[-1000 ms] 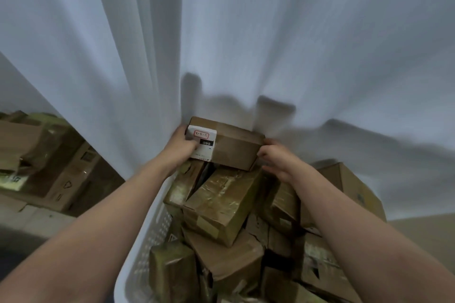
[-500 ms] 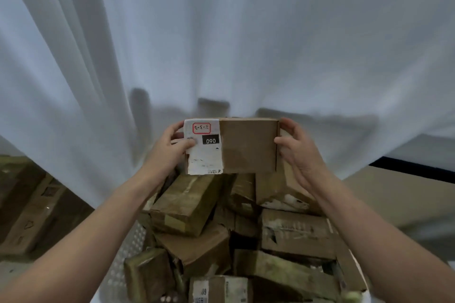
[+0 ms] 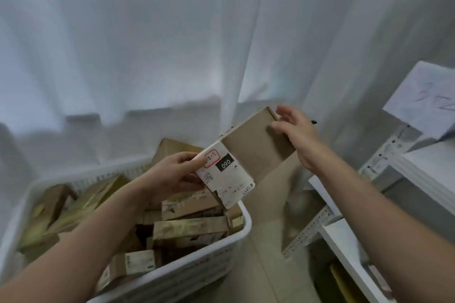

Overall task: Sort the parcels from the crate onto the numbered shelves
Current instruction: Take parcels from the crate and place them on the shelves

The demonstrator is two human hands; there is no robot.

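A flat brown cardboard parcel [image 3: 256, 150] with a white label reading 090 and a red-boxed handwritten code hangs tilted in the air above the crate's right corner. My left hand [image 3: 172, 174] pinches its lower left end at the label. My right hand [image 3: 295, 133] grips its upper right end, thumb on the face and fingers behind. The white plastic crate [image 3: 216, 248] sits below at the left, filled with several brown and taped parcels [image 3: 189, 229]. White metal shelves [image 3: 349, 246] stand at the right.
A paper sign [image 3: 423, 98] with a handwritten number hangs on the shelf upright at the far right. A white curtain [image 3: 172, 44] covers the whole background. Tan floor [image 3: 266, 241] shows between the crate and the shelves.
The parcel has risen out of the crate and swung to the right toward the shelves, tilting up at its right end. The view turned right, bringing the shelves and sign into sight.
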